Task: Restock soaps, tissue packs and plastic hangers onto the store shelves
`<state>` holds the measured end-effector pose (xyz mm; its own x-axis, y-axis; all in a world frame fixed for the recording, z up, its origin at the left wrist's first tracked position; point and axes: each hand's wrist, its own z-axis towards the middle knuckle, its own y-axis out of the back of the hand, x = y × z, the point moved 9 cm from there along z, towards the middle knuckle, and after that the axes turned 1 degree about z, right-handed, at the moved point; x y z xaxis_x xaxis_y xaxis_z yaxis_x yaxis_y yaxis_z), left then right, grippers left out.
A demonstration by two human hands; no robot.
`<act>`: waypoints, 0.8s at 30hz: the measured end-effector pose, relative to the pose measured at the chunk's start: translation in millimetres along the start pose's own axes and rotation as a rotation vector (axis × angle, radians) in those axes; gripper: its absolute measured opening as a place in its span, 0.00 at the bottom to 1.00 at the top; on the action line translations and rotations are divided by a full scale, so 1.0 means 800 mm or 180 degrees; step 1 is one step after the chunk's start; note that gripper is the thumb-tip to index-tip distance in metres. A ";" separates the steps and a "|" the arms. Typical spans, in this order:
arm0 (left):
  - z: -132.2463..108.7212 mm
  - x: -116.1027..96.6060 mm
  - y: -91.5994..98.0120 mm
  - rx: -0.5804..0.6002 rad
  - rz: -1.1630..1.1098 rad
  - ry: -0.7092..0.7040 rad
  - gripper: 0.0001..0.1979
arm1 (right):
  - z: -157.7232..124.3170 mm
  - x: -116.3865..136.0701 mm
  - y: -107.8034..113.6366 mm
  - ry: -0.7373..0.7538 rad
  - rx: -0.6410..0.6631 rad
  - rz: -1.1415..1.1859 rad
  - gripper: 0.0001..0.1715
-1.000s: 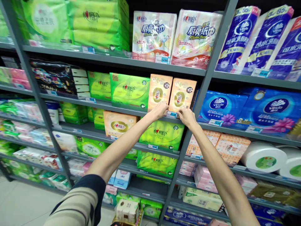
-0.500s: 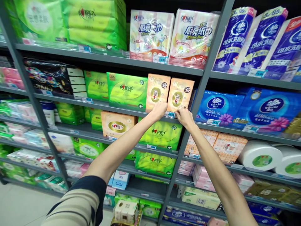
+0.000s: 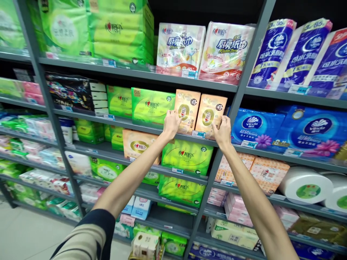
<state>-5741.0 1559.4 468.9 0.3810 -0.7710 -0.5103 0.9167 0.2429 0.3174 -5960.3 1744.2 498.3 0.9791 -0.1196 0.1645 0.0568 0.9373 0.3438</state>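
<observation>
Two upright orange tissue packs stand side by side at the front of a middle shelf: the left orange pack (image 3: pixel 187 110) and the right orange pack (image 3: pixel 210 115). My left hand (image 3: pixel 172 124) is curled on the left pack's outer edge, its thumb on the front. On the far side, my right hand (image 3: pixel 222 130) has its fingers bent round the right pack's outer edge and its thumb against the front. A ring shows on that hand. A green tissue pack (image 3: pixel 152 105) sits just left of my left hand. Fingertips behind the packs are hidden.
A grey shelf upright (image 3: pixel 238 94) rises close to my right hand. Blue Vinda packs (image 3: pixel 255 126) lie beyond it. A price tag (image 3: pixel 198 134) is on the shelf edge below the orange packs. Kitchen towel packs (image 3: pixel 180 48) stand on the shelf above.
My left hand has moved left to the left pack's outer edge. My right hand has shifted right to the other pack's outer edge. The view has shifted slightly.
</observation>
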 end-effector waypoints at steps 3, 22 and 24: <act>0.001 0.018 -0.011 0.0079 -0.0199 0.0309 0.20 | 0.000 -0.006 -0.014 -0.0189 -0.0023 0.0028 0.39; -0.005 0.029 -0.031 0.0326 -0.0879 0.0721 0.22 | -0.025 -0.029 -0.040 -0.1025 0.0255 0.0226 0.52; -0.004 0.028 -0.032 0.0392 -0.0895 0.0784 0.21 | -0.026 -0.033 -0.039 -0.1036 0.0213 0.0195 0.49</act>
<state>-5755.3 1538.1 446.9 0.1482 -0.6293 -0.7629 0.9737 -0.0419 0.2238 -5983.6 1724.9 463.9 0.8660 -0.1720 0.4695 -0.0238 0.9238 0.3822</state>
